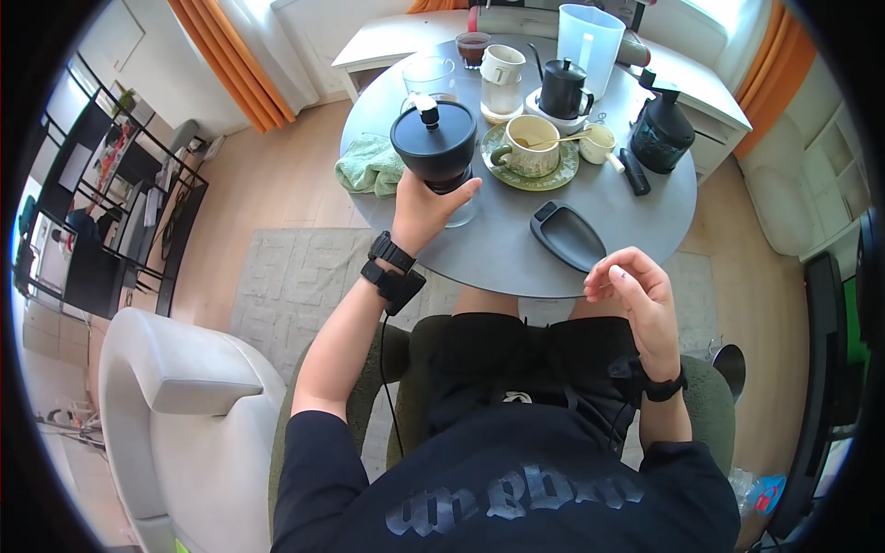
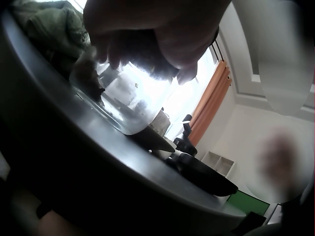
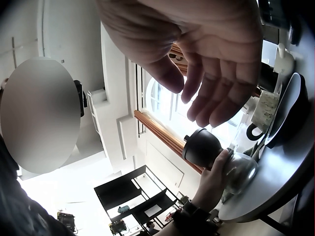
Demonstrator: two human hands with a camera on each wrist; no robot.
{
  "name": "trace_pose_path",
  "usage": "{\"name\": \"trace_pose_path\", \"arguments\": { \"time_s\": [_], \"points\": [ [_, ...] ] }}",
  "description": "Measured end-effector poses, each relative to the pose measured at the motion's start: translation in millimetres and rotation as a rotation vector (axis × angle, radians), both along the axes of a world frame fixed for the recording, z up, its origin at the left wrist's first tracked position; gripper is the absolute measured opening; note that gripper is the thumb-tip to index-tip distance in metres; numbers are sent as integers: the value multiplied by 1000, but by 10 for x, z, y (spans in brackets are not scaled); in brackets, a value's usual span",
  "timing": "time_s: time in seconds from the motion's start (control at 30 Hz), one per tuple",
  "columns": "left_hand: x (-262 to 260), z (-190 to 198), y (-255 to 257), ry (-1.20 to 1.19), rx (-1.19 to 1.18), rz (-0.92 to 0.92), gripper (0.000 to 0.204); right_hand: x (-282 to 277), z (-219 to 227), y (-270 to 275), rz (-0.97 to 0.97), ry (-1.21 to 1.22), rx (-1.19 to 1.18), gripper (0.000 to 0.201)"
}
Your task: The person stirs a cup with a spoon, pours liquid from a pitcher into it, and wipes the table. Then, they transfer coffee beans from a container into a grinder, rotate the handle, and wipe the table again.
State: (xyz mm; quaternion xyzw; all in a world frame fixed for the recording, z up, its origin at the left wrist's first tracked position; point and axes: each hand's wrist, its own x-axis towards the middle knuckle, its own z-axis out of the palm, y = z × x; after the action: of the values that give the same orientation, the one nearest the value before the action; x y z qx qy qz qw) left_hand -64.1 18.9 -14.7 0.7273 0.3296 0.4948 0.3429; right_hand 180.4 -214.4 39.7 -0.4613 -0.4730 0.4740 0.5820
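Observation:
A black grinder top [image 1: 433,138] with a round lid stands upright over a clear glass base [image 3: 241,173] at the table's left side. My left hand [image 1: 422,214] grips its narrow middle, fingers and thumb wrapped round it; in the left wrist view this hand [image 2: 147,22] is dark above the bright glass [image 2: 123,101]. Off the table's front edge, my right hand [image 1: 638,300] is raised, palm up, with loosely bent fingers and nothing visible in it. The right wrist view shows its fingers [image 3: 216,93] slightly apart. Nearest to it lies a black oval tray [image 1: 579,241].
On the grey table [image 1: 498,249] are a green cloth [image 1: 369,166], a patterned cup [image 1: 530,158] on a green plate [image 1: 553,181], a black kettle [image 1: 562,89], a clear pitcher [image 1: 587,46], a white jug [image 1: 502,64] and a dark lidded container [image 1: 662,136]. A white armchair [image 1: 198,369] stands left.

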Motion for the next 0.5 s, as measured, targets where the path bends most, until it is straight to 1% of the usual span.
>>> {"name": "trace_pose_path", "arguments": {
  "time_s": [0.1,0.2,0.33,0.37,0.5],
  "points": [
    [-17,23,-23,54,-9,13,48,27,68,-17,-9,33,8,17],
    [-14,22,-25,52,-6,19,50,102,110,48,-35,148,45,17],
    [-8,-2,-23,6,9,23,52,200,101,163,-166,275,65,20],
    [-10,-4,-21,2,3,20,52,214,85,185,-203,307,70,23],
    [-12,-33,-2,3,24,33,53,380,-42,220,-251,398,70,25]
  ]
}}
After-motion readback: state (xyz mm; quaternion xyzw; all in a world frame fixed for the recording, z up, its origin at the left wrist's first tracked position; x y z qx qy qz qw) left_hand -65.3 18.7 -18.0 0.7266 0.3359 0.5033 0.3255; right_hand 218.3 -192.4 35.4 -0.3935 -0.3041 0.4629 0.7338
